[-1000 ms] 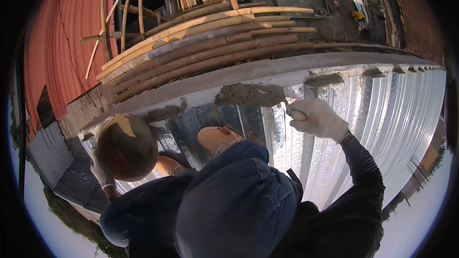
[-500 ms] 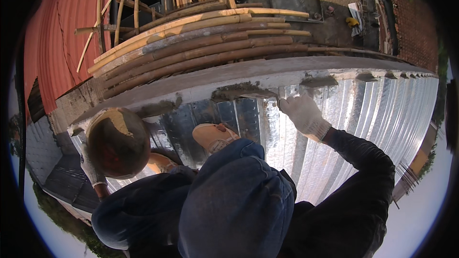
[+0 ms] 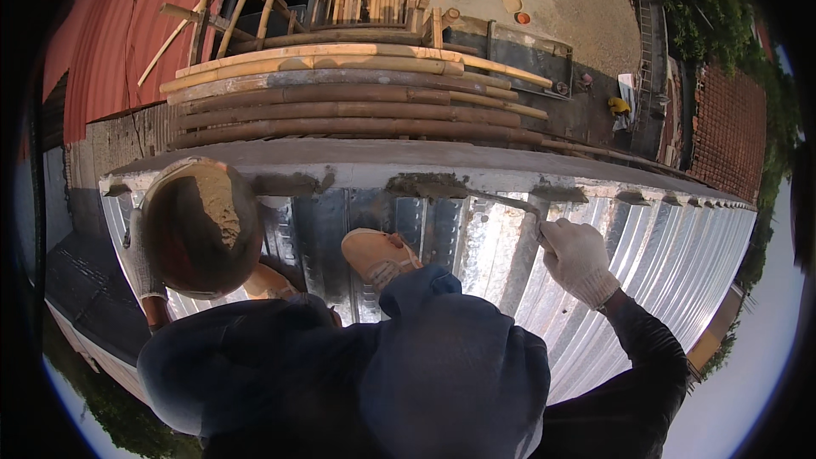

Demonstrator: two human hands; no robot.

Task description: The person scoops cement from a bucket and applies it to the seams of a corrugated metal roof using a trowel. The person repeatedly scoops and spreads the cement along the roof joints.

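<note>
My right hand (image 3: 580,262), in a whitish knit glove, is closed round the handle of a trowel (image 3: 507,202). Its thin blade points left, and the tip lies against a patch of wet grey mortar (image 3: 425,186) on the face of the low wall. My left hand (image 3: 141,259), also gloved, grips the left side of a round dark bowl (image 3: 191,268); the bowl hides part of its fingers. Grey mortar (image 3: 219,208) clings inside the bowl, mostly toward its upper right.
My shoes (image 3: 374,253) stand on shiny corrugated metal roofing (image 3: 654,242) below the wall ledge (image 3: 357,153). More mortar patches (image 3: 561,193) dot the joint. Beyond the wall lie bamboo poles (image 3: 340,110), a red metal roof (image 3: 102,42) and a yard far below.
My right hand has drawn back to the right and down with the trowel, so more of the blade shows. The whole view has shifted and tilted; the bowl stays in my left hand.
</note>
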